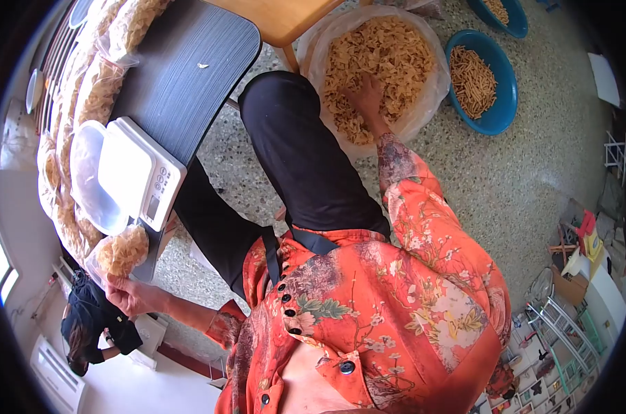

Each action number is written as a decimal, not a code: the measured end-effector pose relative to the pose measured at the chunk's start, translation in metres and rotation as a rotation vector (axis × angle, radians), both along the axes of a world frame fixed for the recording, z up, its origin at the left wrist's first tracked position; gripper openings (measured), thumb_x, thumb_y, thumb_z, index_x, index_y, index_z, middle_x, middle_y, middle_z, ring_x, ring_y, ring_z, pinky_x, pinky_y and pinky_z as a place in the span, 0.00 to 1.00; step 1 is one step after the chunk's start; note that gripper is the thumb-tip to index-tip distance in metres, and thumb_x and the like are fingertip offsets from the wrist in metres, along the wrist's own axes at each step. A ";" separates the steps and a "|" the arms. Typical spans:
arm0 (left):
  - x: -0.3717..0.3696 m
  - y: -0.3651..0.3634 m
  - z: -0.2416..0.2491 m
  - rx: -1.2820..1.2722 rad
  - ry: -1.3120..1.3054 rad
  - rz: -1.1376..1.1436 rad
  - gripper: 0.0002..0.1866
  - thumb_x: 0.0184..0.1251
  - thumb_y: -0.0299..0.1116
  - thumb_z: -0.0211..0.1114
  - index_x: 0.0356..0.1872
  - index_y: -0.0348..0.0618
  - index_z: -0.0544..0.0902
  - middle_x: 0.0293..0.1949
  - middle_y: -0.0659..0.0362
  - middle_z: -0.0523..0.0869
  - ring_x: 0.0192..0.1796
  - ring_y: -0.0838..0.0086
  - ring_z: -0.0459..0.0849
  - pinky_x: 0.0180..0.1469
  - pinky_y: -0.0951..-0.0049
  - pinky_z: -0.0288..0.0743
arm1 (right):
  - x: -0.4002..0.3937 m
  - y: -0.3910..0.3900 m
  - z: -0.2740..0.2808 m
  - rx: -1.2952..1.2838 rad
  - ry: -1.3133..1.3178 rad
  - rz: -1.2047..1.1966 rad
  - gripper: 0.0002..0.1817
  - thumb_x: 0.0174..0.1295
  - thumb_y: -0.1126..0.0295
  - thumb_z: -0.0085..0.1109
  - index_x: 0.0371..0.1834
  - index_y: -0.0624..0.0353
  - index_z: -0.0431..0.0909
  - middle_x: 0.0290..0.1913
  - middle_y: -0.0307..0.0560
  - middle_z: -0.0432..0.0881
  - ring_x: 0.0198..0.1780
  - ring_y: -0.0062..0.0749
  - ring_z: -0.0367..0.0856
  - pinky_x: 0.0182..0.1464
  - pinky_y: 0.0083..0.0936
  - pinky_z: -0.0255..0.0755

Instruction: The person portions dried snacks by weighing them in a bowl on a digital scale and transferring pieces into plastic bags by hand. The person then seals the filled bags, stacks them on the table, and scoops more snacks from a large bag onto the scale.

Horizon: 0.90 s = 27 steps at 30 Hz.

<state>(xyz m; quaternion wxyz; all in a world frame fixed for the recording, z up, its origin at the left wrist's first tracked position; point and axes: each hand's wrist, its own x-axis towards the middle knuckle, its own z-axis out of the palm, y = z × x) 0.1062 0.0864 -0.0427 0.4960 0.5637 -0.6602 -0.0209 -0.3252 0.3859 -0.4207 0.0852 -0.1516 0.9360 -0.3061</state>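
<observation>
My left hand (130, 297) is closed on the lower end of a clear plastic bag of chips (123, 252), at the table's near corner. A white digital kitchen scale (164, 181) with a white plate-like top lies just beyond that bag, and a white plastic bowl (85, 162) is beside the scale. Down on the floor to the right, my right hand (366, 100) reaches into a big clear plastic sack (430, 114) full of thin yellow-brown chips (389, 55). Its fingers are spread on top of the chips, with nothing visibly gripped.
Filled bags of chips (95, 90) line the far side of the dark table (195, 62). Blue basins (506, 114) of stick-shaped snacks stand right of the sack. A wooden stool (278, 17) is near the table. Another person (95, 317) is in the left background.
</observation>
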 end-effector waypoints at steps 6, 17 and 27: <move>0.006 -0.001 0.002 0.000 -0.108 0.038 0.16 0.75 0.39 0.65 0.39 0.31 0.85 0.35 0.54 0.88 0.37 0.72 0.86 0.42 0.73 0.83 | 0.013 -0.054 0.004 0.024 -0.158 -0.053 0.43 0.50 0.50 0.73 0.70 0.53 0.68 0.68 0.66 0.67 0.70 0.63 0.61 0.70 0.60 0.54; 0.004 0.008 0.012 0.007 -0.146 0.084 0.19 0.76 0.42 0.64 0.41 0.31 0.86 0.38 0.53 0.88 0.41 0.70 0.87 0.47 0.70 0.83 | 0.002 -0.064 0.035 0.353 -0.042 0.256 0.34 0.53 0.59 0.67 0.67 0.38 0.71 0.67 0.58 0.63 0.63 0.67 0.66 0.51 0.67 0.71; 0.003 0.009 0.012 0.000 -0.131 0.046 0.19 0.76 0.43 0.64 0.42 0.33 0.85 0.40 0.54 0.89 0.41 0.71 0.87 0.46 0.71 0.84 | 0.008 -0.073 0.011 0.524 -0.198 0.250 0.35 0.53 0.61 0.72 0.67 0.43 0.72 0.69 0.50 0.64 0.66 0.65 0.68 0.56 0.65 0.72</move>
